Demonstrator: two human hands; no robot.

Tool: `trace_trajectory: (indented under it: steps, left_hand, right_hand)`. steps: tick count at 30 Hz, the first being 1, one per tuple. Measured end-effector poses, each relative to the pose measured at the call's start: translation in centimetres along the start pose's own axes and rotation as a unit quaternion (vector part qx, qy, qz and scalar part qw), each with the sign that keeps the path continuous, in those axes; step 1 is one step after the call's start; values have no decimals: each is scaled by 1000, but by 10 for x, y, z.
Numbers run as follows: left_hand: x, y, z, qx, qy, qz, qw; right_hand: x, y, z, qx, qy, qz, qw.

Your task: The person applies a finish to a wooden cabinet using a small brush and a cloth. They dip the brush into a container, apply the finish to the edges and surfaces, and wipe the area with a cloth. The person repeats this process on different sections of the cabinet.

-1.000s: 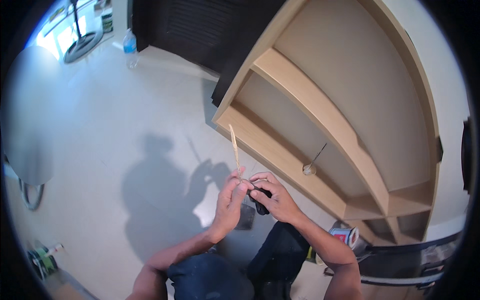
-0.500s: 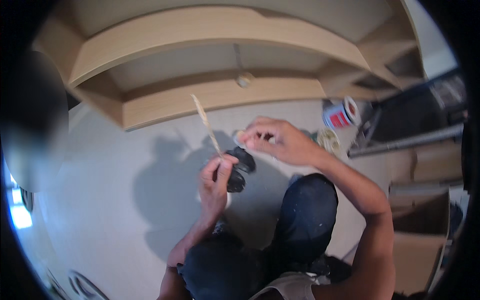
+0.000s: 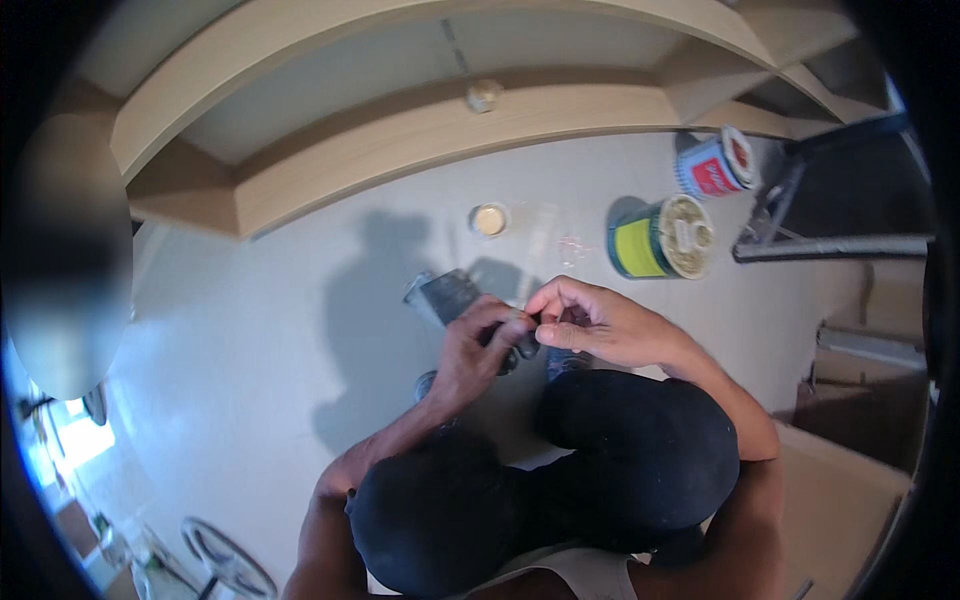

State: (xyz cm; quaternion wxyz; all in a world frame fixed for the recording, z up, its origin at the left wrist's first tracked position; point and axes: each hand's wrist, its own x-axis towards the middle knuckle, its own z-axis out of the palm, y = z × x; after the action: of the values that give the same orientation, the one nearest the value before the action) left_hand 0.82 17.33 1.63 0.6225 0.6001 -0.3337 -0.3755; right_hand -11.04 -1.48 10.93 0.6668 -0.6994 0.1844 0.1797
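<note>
My left hand [image 3: 480,345] is closed in a pinch, in front of my knees. From its fingertips a thin pale strip [image 3: 541,245] rises, blurred and faint against the floor. Close against it, my right hand [image 3: 605,325] has thumb and forefinger pinched together; what lies between them is too small to make out. Below the hands is a dark grey flat thing [image 3: 447,294] with black parts, partly hidden by my left hand; its kind is unclear. Beyond them a small round tub [image 3: 489,220] with beige contents sits on the floor.
A green and yellow bucket [image 3: 640,248] lies tilted at the right, by a white and red can [image 3: 712,172]. Across the far side runs a pale wooden shelf unit [image 3: 430,145], with a tape roll [image 3: 484,96] on it. Cardboard [image 3: 840,490] is at the right.
Both hands have come together; my left hand moved right. The strip now points up and slightly right instead of left. The view has shifted, showing the bucket and small tub more fully.
</note>
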Motion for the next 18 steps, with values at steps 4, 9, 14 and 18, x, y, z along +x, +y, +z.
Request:
trace_trajectory:
  steps: [4, 9, 14, 18]
  left_hand:
    - [-6, -1, 4, -24, -7, -104, 994]
    - [-6, -16, 10, -28, -28, -103, 994]
    - [25, -1, 24, 37, -86, -228, 969]
    - [85, 29, 60, 100, -180, -197, 959]
  right_hand:
    - [24, 15, 4, 0, 30, -18, 999]
    - [44, 53, 5, 98, 75, -111, 986]
    - [35, 77, -30, 165, 213, -172, 948]
    - [0, 94, -69, 211, 386, -188, 878]
